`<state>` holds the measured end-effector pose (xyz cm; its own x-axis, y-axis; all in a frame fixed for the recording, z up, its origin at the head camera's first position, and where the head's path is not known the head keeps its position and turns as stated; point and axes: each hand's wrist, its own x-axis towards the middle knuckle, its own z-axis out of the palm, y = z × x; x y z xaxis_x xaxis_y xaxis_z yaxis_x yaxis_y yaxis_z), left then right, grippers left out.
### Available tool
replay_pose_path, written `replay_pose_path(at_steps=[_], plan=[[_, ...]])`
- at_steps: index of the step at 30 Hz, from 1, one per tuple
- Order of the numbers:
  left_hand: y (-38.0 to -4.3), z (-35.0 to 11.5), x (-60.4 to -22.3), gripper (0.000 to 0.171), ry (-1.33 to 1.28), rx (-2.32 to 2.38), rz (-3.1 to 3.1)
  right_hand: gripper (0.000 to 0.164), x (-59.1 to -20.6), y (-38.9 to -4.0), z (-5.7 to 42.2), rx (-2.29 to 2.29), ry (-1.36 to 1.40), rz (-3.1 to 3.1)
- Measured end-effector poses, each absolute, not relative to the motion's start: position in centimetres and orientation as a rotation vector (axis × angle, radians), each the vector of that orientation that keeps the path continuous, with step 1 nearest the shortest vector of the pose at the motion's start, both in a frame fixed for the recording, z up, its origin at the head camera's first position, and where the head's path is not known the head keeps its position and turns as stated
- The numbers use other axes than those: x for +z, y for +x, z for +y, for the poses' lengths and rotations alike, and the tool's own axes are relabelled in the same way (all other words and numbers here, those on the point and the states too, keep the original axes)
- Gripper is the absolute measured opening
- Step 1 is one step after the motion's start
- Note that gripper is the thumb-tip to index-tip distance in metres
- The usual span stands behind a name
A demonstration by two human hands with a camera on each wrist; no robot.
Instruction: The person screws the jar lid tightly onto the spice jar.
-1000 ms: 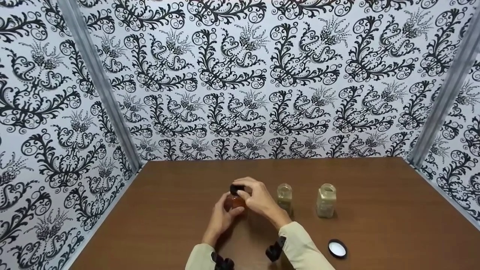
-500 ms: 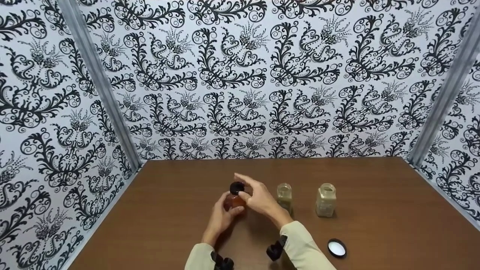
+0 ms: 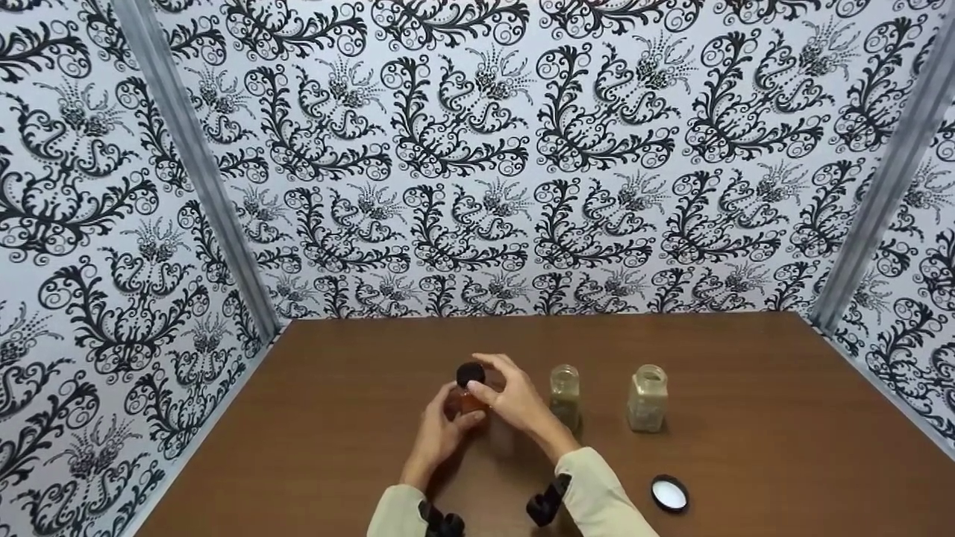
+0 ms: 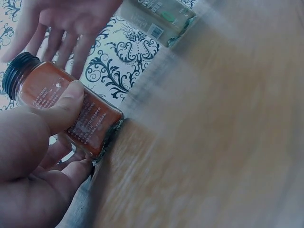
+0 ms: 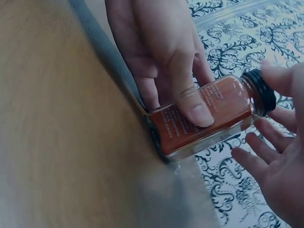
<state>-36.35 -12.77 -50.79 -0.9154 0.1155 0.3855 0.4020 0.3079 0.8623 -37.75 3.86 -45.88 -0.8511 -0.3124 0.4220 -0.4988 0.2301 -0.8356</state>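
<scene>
A squared glass jar [image 3: 468, 403] with orange-red contents, white print on its side and a ridged black cap [image 3: 471, 374] is near the middle of the brown, wood-toned bench [image 3: 336, 418]; whether its base touches the surface I cannot tell. The left hand [image 3: 440, 432] grasps its body, thumb across the print. The right hand [image 3: 518, 399] is loose, its fingers spread behind the cap rather than wrapped around it, the thumb tip at the cap. To the right stand two more glass jars, both upright and uncapped with round mouths: the nearer jar [image 3: 565, 406] has olive contents, the farther jar [image 3: 647, 409] paler ones. That makes three jars, plus one loose round lid [image 3: 670, 494], black-rimmed, lying white inside up. Two cream sleeves [image 3: 603, 496] cover the forearms. Black scrollwork patterns the white walls [image 3: 477, 156].
</scene>
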Motion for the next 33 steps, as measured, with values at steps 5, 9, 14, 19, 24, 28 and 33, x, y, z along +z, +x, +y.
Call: replay_pose_path(at_steps=[5, 9, 14, 19, 24, 28, 33], plan=[[-36.1, -12.6, -50.7, 0.053, -0.476, -1.642, -2.327, 0.045, -46.7, -37.9, 3.8, 1.889, 0.846, -2.259], [-36.1, -12.6, -50.6, 0.052, -0.471, -1.621, -2.346, 0.039, -47.1, -38.1, 3.6, 1.893, 0.853, -2.2], [-36.1, -12.6, -50.4, 0.052, -0.455, -1.6, -2.363, 0.035, -47.2, -38.1, 3.4, 1.909, 0.839, -2.14], [-36.1, -12.7, -50.5, 0.053, -0.459, -1.613, -2.344, 0.038, -47.2, -38.1, 3.3, 1.937, 0.82, -2.154], [-36.2, -12.8, -50.7, 0.053, -0.446, -1.579, -2.349, 0.044, -47.0, -38.0, 3.5, 1.925, 0.834, -2.192], [-36.3, -12.8, -50.7, 0.053, -0.43, -1.538, -2.372, 0.044, -47.0, -38.0, 3.7, 1.906, 0.844, -2.208], [-36.3, -12.8, -50.7, 0.056, -0.442, -1.583, -2.376, 0.039, -47.3, -38.2, 3.6, 1.907, 0.853, -2.169]])
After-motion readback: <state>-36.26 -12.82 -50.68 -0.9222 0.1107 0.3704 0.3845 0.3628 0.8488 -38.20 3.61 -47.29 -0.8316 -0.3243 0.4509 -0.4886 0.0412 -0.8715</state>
